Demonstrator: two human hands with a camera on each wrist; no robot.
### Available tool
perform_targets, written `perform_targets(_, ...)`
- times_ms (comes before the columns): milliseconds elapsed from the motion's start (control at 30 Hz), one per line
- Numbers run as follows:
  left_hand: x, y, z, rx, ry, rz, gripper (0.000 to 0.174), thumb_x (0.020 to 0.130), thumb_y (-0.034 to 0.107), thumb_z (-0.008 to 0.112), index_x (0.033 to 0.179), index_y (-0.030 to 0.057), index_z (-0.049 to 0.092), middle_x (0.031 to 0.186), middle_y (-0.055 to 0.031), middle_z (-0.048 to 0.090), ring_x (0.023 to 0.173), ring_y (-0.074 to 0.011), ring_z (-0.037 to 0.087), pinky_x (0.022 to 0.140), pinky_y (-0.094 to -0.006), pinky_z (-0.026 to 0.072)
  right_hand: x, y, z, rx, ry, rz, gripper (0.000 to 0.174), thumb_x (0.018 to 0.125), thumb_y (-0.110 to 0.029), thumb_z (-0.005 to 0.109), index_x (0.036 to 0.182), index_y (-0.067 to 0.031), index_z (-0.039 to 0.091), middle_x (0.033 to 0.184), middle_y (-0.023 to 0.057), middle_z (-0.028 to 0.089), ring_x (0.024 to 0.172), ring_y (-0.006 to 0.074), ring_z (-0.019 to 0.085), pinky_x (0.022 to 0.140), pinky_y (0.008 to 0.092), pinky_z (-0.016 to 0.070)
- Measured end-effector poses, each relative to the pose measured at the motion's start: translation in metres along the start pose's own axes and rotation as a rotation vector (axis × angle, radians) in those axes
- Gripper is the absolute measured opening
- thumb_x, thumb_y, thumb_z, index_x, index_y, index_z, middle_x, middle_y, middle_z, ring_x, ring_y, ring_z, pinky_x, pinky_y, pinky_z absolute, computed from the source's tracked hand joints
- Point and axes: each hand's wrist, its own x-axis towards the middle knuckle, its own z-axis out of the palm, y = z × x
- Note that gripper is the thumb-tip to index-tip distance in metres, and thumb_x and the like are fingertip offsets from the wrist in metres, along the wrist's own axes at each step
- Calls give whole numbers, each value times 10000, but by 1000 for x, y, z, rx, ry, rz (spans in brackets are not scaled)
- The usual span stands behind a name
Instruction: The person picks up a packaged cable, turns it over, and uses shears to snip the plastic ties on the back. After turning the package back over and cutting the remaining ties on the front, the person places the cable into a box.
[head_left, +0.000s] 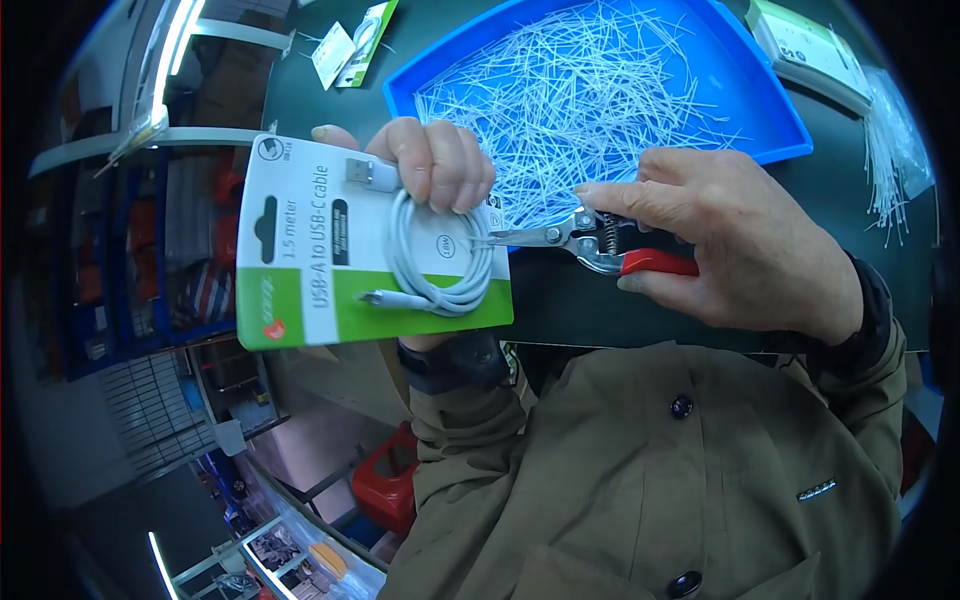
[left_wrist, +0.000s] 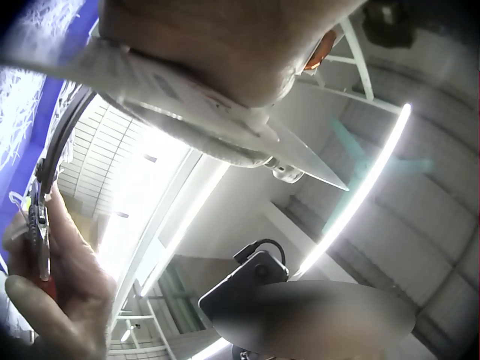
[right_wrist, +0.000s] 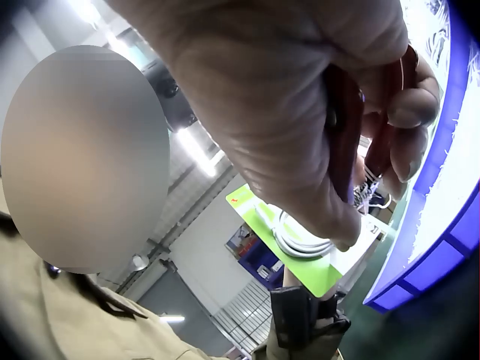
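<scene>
My left hand [head_left: 435,165] grips the top edge of a white and green retail card [head_left: 320,325] printed "USB-A to USB-C cable". On its front lies a coiled white USB cable [head_left: 400,255], with one plug near the fingers and the other lower left. My right hand [head_left: 745,240] holds spring-loaded snips [head_left: 590,243] by their red handles. The snips' narrow blades reach the right side of the coil, where a thin white tie shows. In the right wrist view, the right hand's fingers curl round the red handles [right_wrist: 346,131].
A blue tray [head_left: 785,135] full of thin white plastic strips [head_left: 560,80] sits behind the hands. On the dark tabletop are another carded item [head_left: 365,45] at back left, a white-green box [head_left: 810,55] and bagged strips [head_left: 885,150] at right. A red stool [head_left: 388,485] stands below.
</scene>
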Motion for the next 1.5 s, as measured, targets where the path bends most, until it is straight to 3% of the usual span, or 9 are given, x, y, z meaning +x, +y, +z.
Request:
perform_targets(467, 3, -24, 8, -63, 49, -72, 757, 1141, 606, 147, 817, 94, 601, 722, -37, 536, 702, -170, 480, 669, -330, 421, -7, 8, -15, -67, -64, -14, 549, 754, -76, 840, 1287, -76, 711, 862, 132, 630, 786, 345, 649, 671, 451, 508)
perform_targets(567, 4, -27, 11, -81, 148, -25, 712, 1160, 548, 182, 814, 106, 621, 720, -28, 564, 709, -164, 501, 698, -337, 445, -2, 17, -20, -59, -71, 2, 542, 789, -76, 812, 1317, -54, 691, 899, 147, 658, 835, 357, 662, 718, 458, 520)
perform_targets(700, 11, -38, -20, -182, 13, 35, 689, 1162, 534, 225, 872, 90, 665, 727, -30, 583, 713, -170, 518, 752, -336, 465, 2, 30, -15, -115, 77, 36, 475, 847, -84, 763, 1303, 2, 662, 1089, 225, 727, 1057, 386, 689, 948, 465, 530)
perform_targets(833, 17, -55, -30, -377, -21, 100, 661, 1154, 552, 272, 879, 85, 651, 754, -34, 551, 740, -181, 481, 733, -354, 434, 12, 36, -5, 55, 227, 25, 482, 840, -66, 777, 1273, 20, 584, 1082, 207, 691, 990, 386, 689, 860, 436, 542)
perform_targets(967, 17, -68, -3, -474, 192, 119, 606, 1160, 523, 298, 866, 105, 625, 762, -23, 526, 746, -169, 470, 771, -356, 426, 16, 27, 5, 260, 345, 51, 421, 865, -90, 821, 1179, 16, 562, 964, 152, 664, 870, 217, 686, 768, 366, 536)
perform_targets(1067, 26, -75, 38, -555, 301, 150, 461, 1184, 422, 304, 906, 106, 494, 810, -13, 439, 776, -155, 439, 795, -340, 439, 18, 32, 15, 411, 355, 16, 446, 851, -128, 872, 1150, -7, 563, 930, 101, 670, 826, 159, 672, 737, 331, 536)
perform_targets(1100, 27, -77, 53, -553, 299, 153, 376, 1188, 357, 307, 951, 108, 460, 886, -23, 424, 847, -157, 437, 849, -324, 438, 18, 31, 14, 381, 346, 47, 503, 814, -197, 905, 1166, -18, 594, 947, 154, 659, 873, 314, 685, 780, 399, 554)
perform_targets(1233, 24, -91, 46, -642, 201, 115, 262, 1171, 299, 346, 989, 128, 425, 962, -34, 440, 921, -148, 434, 928, -295, 411, 18, 39, 15, 381, 328, -22, 523, 803, -242, 925, 1138, -27, 586, 929, 153, 653, 837, 330, 683, 750, 409, 544)
perform_targets(1500, 28, -90, 44, -740, 269, 137, 467, 1175, 393, 329, 866, 104, 526, 771, -20, 463, 764, -161, 437, 790, -344, 410, 17, 41, 15, 456, 339, 37, 424, 829, -159, 894, 1075, -26, 576, 889, 113, 652, 779, 248, 662, 728, 355, 531)
